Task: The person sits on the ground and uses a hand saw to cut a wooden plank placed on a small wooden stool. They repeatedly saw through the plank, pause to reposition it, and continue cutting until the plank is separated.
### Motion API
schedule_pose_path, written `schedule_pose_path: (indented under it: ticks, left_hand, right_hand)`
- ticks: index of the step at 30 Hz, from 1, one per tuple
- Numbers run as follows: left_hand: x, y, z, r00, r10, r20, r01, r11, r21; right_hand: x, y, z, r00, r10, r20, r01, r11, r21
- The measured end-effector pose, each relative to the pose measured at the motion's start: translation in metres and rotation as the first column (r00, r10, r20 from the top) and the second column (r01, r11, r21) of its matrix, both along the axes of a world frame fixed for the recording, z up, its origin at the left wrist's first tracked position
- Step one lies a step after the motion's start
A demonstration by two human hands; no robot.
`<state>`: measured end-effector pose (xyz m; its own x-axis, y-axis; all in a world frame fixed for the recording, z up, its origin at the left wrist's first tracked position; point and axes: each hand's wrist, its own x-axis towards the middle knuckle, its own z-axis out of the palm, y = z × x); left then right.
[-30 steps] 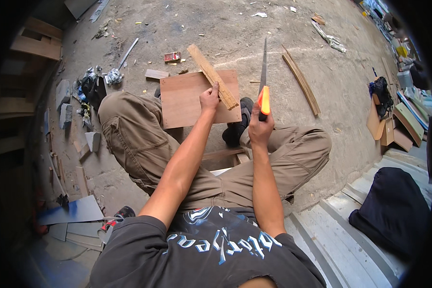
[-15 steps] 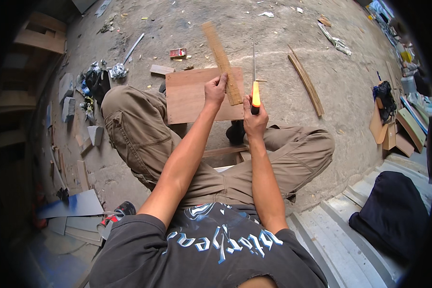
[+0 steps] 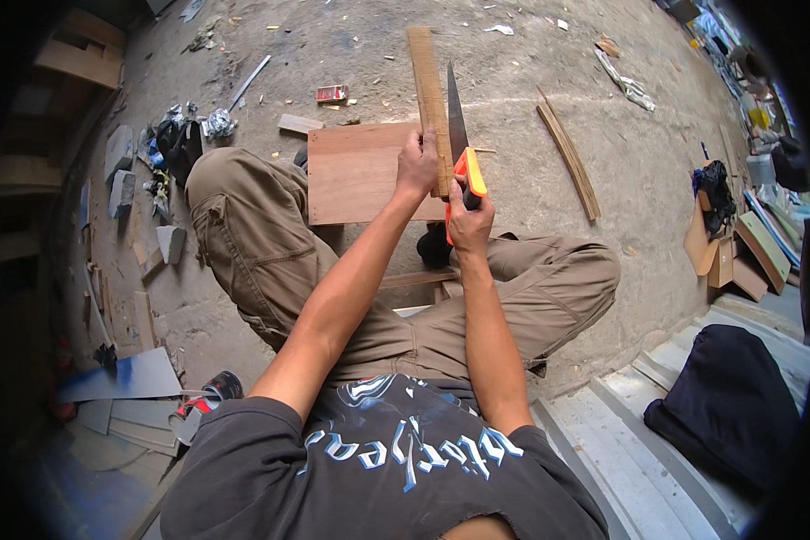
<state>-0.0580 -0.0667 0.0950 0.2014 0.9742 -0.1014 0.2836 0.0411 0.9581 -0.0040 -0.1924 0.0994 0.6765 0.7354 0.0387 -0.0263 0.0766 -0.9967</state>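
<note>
My left hand (image 3: 418,164) is closed around a narrow wooden strip (image 3: 427,76), which points away from me over the right part of a reddish-brown board (image 3: 355,175). My right hand (image 3: 470,220) grips the orange and black handle of a handsaw (image 3: 456,112). Its blade points away from me, with the flat side partly showing, just right of the strip. Whether blade and strip touch, I cannot tell. The board lies in front of my bent legs, and its support is mostly hidden.
A split wooden stick (image 3: 567,157) lies on the floor to the right. A small wood block (image 3: 300,124) and a red box (image 3: 332,94) lie beyond the board. Grey block pieces (image 3: 120,153) are on the left. A dark cloth bundle (image 3: 724,396) rests on ridged metal sheeting at right.
The strip has turned more upright and shifted slightly right. The saw has moved left toward it and rolled, so its blade shows its flat side instead of its thin edge.
</note>
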Motion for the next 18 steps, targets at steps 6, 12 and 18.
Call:
schedule_pose_path:
  ticks: [6, 12, 18]
  left_hand:
    - [-0.011, 0.01, -0.009, 1.0, -0.012, 0.013, 0.013, 0.995, -0.098]
    - [-0.026, 0.019, -0.005, 0.763, 0.027, 0.646, 0.397, 0.769, -0.501]
    - [-0.029, 0.02, -0.001, 0.765, -0.011, 0.644, 0.387, 0.807, -0.446]
  right_hand:
    - [-0.011, 0.002, 0.012, 0.999, 0.036, -0.005, -0.036, 0.994, 0.099]
    - [-0.003, -0.004, 0.02, 0.996, 0.042, -0.084, -0.037, 0.997, 0.063]
    - [-0.003, -0.004, 0.022, 0.998, -0.055, -0.004, 0.056, 0.997, 0.059]
